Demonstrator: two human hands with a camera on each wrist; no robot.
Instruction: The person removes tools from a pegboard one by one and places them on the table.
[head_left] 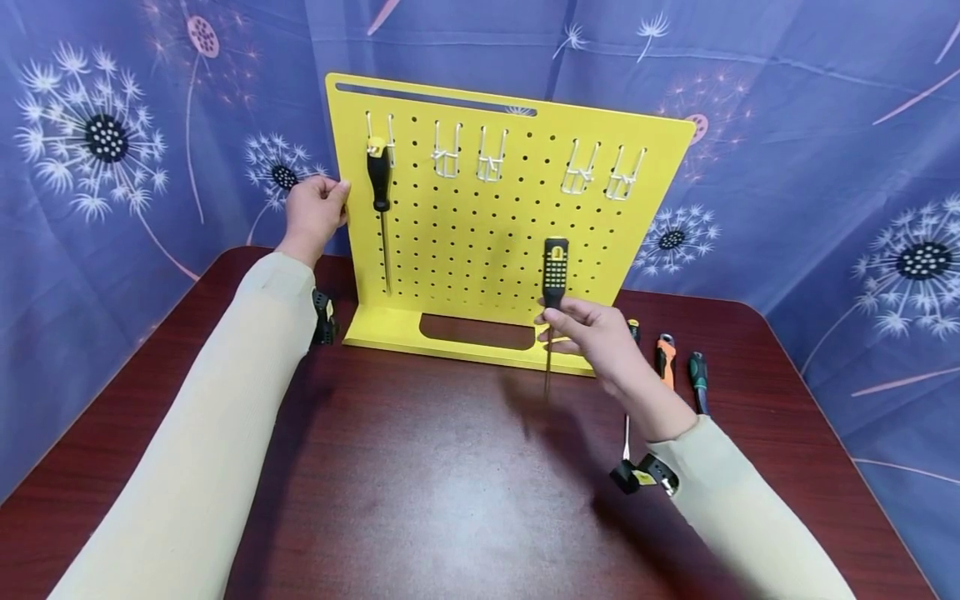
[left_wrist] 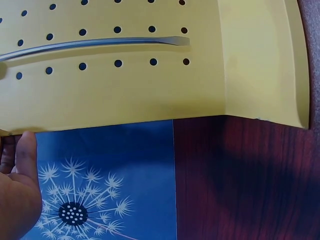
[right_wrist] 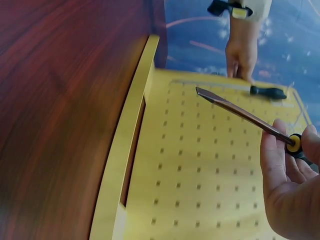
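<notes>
Head: my right hand (head_left: 588, 333) grips a screwdriver (head_left: 555, 271) before the pegboard (head_left: 465, 208), right of its middle; left hand (head_left: 313, 217) pinches pegboard's left edge | Left wrist: second screwdriver (left_wrist: 100, 43) lies along pegboard's face | Right wrist: my hold sits where shaft meets handle.

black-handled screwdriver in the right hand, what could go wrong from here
The black-handled, metal-shafted screwdriver might tip or slip, as the grip of the right hand sits low, with most of the handle above it. It could also miss the narrow white wire hooks and fall. A bump might shift the upright yellow perforated pegboard, whose edge the left hand holds, and unseat the hung black-and-yellow screwdriver.
</notes>
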